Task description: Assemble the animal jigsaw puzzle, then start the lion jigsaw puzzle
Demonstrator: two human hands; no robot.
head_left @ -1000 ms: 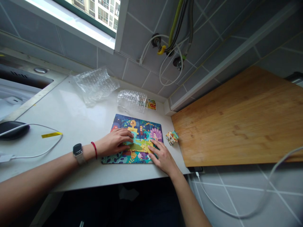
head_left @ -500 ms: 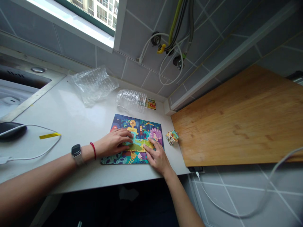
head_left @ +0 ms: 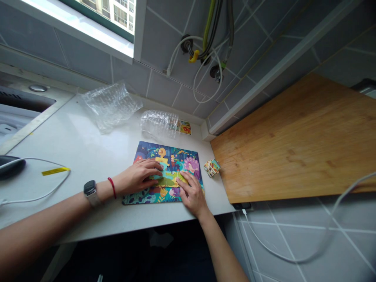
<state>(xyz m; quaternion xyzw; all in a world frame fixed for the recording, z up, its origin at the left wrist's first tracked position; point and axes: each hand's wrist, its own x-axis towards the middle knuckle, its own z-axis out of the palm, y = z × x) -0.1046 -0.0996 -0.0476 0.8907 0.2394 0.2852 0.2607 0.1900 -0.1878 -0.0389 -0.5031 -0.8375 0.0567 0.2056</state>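
Note:
A colourful jigsaw puzzle lies on the white counter in front of me, showing animals, plants and a purple peacock on a dark blue ground. Lighter yellow, teal and green puzzle pieces form a joined patch on its middle. My left hand rests palm down over the left part, fingers apart on that patch. On the patch's right end lie the outstretched fingers of my right hand, partly covering a green piece. A small stack of picture pieces stands to the right of the puzzle.
Crumpled bubble wrap and another wrapped bundle lie behind the puzzle, beside a small picture card. A wooden board borders the right side. A sink, a black mouse-like object and a white cable are at left.
The whole view has shifted slightly. Both hands stay on the joined patch, with the fingers of my right hand a little changed in position.

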